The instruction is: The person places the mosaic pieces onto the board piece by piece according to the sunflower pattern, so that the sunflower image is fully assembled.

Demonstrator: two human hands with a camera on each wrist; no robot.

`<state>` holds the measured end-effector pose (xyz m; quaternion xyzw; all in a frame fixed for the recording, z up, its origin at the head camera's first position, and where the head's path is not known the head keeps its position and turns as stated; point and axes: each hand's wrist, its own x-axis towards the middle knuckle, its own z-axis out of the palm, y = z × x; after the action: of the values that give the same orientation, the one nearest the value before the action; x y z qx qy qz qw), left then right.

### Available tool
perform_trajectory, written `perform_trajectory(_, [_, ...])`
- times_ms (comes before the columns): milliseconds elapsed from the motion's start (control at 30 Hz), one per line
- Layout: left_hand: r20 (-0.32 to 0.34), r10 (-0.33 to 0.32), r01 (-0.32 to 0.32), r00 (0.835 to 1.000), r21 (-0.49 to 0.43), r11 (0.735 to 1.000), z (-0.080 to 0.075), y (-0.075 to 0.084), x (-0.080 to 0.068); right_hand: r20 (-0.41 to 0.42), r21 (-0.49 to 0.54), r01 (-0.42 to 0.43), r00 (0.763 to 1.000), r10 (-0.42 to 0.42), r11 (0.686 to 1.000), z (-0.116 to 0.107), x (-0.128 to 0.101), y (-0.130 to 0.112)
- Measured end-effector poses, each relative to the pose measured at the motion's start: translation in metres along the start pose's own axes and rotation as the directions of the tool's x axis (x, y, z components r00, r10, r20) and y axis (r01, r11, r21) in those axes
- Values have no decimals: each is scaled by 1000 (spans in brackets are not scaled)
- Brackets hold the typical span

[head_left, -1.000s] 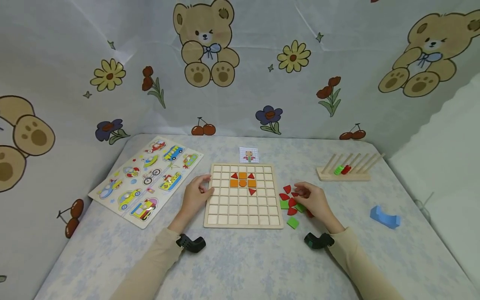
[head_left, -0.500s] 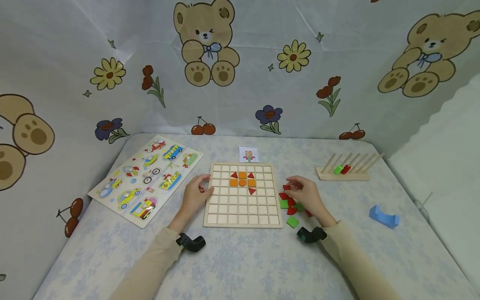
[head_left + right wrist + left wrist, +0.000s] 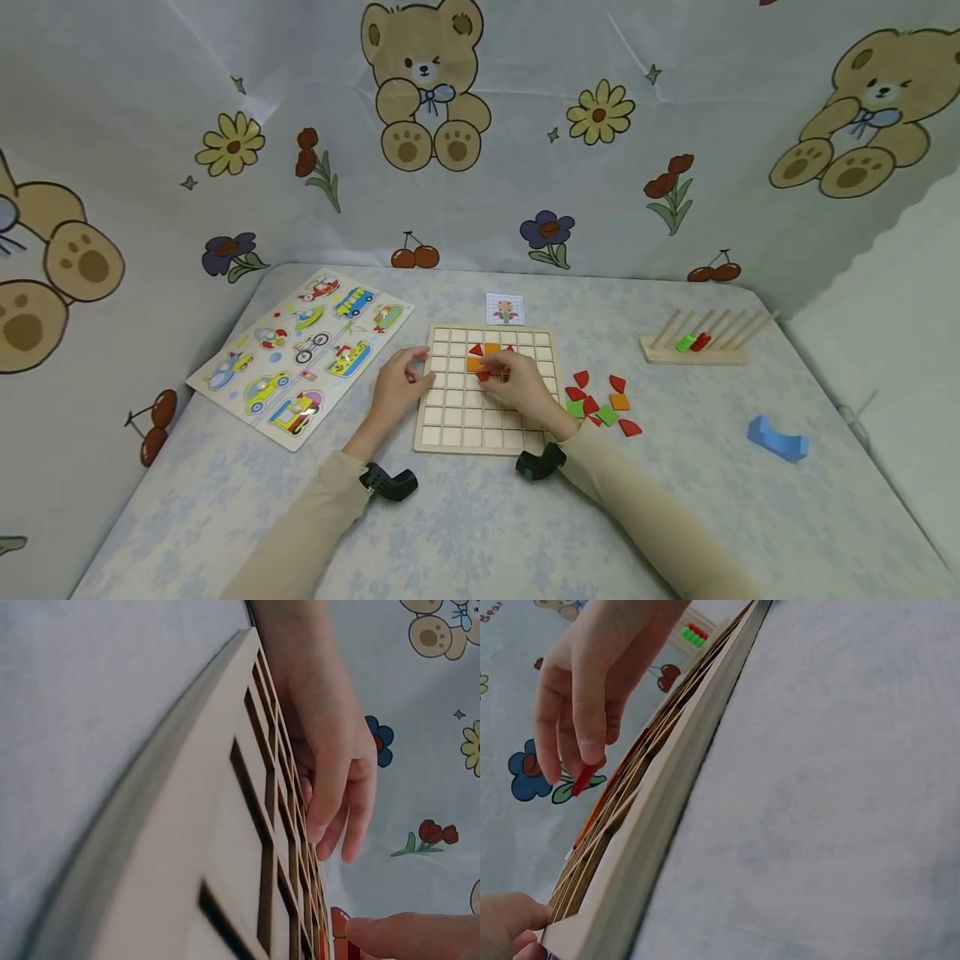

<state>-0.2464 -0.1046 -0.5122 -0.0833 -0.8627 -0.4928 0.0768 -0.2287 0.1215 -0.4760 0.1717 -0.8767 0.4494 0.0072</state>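
A wooden grid board [image 3: 480, 425] lies in the middle of the table in the head view. Orange and red pieces sit in its upper cells, partly covered by my right hand [image 3: 525, 390]. That hand is over the board, pinching a small red piece [image 3: 583, 780] between thumb and fingertips; the left wrist view shows the piece tilted just above the cells. My left hand [image 3: 393, 387] holds the board's left edge, its thumb [image 3: 521, 911] at the rim. To the board's right lie loose red pieces [image 3: 582, 378], green squares [image 3: 607, 414] and an orange square [image 3: 619, 402].
Behind the board is a small pattern card [image 3: 505, 309]. A vehicle picture board [image 3: 303, 348] lies at the left. On the right stand a wooden peg rack [image 3: 693, 357] with green and red beads and a blue curved block [image 3: 778, 438].
My right hand has moved left from the loose pieces to above the grid board, carrying a red piece. My left hand has stayed at the board's edge. The head view has shifted slightly.
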Motion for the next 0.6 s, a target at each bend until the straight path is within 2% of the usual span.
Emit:
perform_trajectory(233, [-2, 10, -10, 1000, 3, 1000, 1, 2, 0, 23, 12, -56, 998, 55, 998, 14, 6, -2])
perform_trajectory(600, [1, 2, -2, 1000, 13, 1000, 1, 0, 0, 6, 1, -30, 1000, 30, 1000, 16, 6, 1])
